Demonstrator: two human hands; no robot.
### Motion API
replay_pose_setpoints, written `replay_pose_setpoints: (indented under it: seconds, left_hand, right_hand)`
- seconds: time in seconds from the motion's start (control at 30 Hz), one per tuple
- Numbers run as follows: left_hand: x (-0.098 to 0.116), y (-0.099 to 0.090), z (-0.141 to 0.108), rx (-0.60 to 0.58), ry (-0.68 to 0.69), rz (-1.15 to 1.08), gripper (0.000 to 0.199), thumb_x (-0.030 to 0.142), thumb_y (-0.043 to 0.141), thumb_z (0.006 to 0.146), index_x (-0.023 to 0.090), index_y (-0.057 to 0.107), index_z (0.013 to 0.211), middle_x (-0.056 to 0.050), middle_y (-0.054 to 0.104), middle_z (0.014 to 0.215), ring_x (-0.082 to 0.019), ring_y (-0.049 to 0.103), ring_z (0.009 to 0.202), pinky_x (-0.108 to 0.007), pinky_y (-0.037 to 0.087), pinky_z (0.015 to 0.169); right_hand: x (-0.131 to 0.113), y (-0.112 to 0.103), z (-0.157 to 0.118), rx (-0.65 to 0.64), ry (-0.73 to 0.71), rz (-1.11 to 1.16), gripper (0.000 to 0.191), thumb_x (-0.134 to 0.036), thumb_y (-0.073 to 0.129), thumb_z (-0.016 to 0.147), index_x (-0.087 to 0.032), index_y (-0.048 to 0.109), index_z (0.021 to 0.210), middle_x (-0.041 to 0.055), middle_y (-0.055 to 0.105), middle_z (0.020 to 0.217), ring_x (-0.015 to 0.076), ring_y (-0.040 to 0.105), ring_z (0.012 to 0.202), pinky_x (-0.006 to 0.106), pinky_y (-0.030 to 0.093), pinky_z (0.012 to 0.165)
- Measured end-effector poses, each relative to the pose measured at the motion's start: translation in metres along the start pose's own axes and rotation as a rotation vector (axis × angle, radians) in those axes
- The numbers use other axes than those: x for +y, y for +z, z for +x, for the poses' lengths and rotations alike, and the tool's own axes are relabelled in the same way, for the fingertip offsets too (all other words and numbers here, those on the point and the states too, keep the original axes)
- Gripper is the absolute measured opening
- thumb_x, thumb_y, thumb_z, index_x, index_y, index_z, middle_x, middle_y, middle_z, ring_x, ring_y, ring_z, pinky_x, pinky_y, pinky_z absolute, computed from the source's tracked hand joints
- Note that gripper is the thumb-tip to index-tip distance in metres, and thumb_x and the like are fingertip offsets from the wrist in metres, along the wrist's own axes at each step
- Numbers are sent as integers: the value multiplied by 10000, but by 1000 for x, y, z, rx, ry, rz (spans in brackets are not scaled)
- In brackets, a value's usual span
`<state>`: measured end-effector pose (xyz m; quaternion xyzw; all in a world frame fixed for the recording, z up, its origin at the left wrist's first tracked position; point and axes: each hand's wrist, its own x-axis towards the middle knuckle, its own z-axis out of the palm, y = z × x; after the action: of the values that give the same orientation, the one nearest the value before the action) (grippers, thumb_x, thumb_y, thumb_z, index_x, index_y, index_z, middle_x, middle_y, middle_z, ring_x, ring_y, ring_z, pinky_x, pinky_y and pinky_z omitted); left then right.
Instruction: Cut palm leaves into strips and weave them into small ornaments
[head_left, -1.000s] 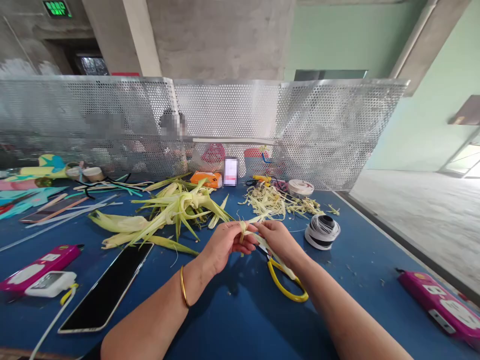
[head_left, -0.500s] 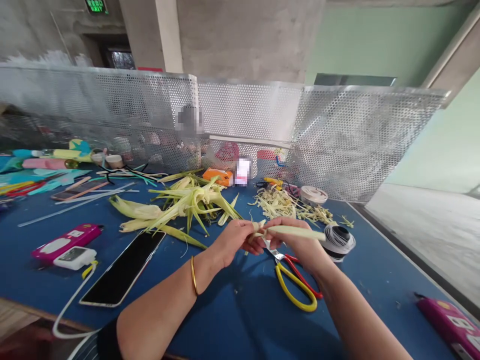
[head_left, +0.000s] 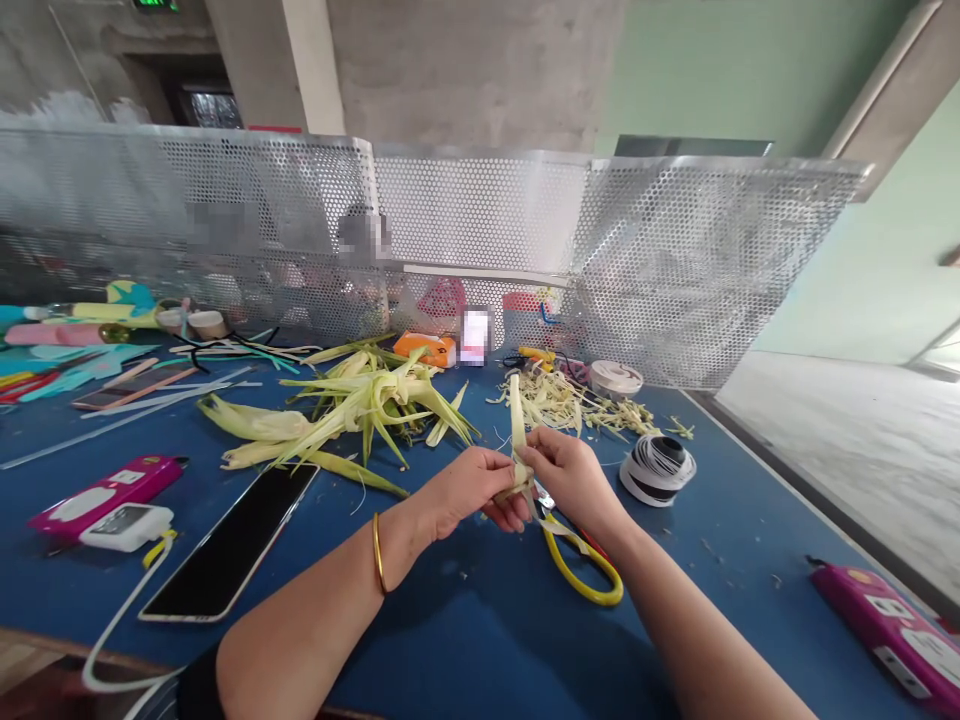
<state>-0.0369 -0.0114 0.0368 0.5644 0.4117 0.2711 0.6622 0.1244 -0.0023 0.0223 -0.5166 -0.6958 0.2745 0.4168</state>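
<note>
The left hand and right hand pinch a pale husk strip, fingers closed on it, above the tabletop beside yellow-handled scissors. Rightward, a magenta case bears white markings (one resembles "B").

The strip was pale yellow-green; the husks ranged from cream to leaf green; the scraps were straw yellow; the scissors combined yellow and red handles with silver blades; the spool was banded black and white; the table was blue; the phone had a black screen and pale edge; the left case and right case were magenta with white patches; the bangle was gold; the panel was silver-grey, patterned with small holes.
</note>
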Motion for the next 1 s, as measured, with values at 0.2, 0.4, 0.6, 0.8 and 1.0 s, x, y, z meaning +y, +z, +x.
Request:
replay_pose_setpoints:
  seconds: [0.2,0.4,0.6,0.8,1.0]
  left_hand:
    - [0,-5,4,80,-11,-141,223,323,589,763,119,678,755,-51,660,626,-137,615,532,-257,496,567]
    - [-2,-11,8,93,-17,-248,266,344,590,762,97,688,777,-63,656,655,-133,616,552,-251,506,568]
    - [-3,-8,8,5,-35,-251,257,336,603,710,108,702,775,-63,667,653,-134,623,544,-253,517,585]
    - [-1,-6,7,5,-72,-298,228,296,570,767,111,703,749,-66,674,644,-132,622,544,-256,510,600]
    - [-3,-5,8,22,-77,-294,233,228,521,775,100,713,743,-66,674,651,-129,629,538,-248,512,589]
  right_hand:
    - [-7,-15,3,-130,282,515,486,-410,701,713,-162,641,1126,-21,653,574,99,461,401,227,336,422]
    - [-12,-28,-1,-201,161,629,301,-393,772,700,-169,765,901,73,738,846,157,640,679,303,512,680]
    - [-3,-10,0,224,-64,413,268,-454,659,826,-197,734,833,62,711,889,202,606,839,337,483,773]
    - [-10,-10,-5,200,-116,528,280,-431,510,942,-217,676,1013,-17,561,650,176,604,731,338,484,776]
    - [-18,-15,-9,178,-175,334,206,-374,589,895,-209,639,782,-16,564,657,156,563,709,287,440,713]
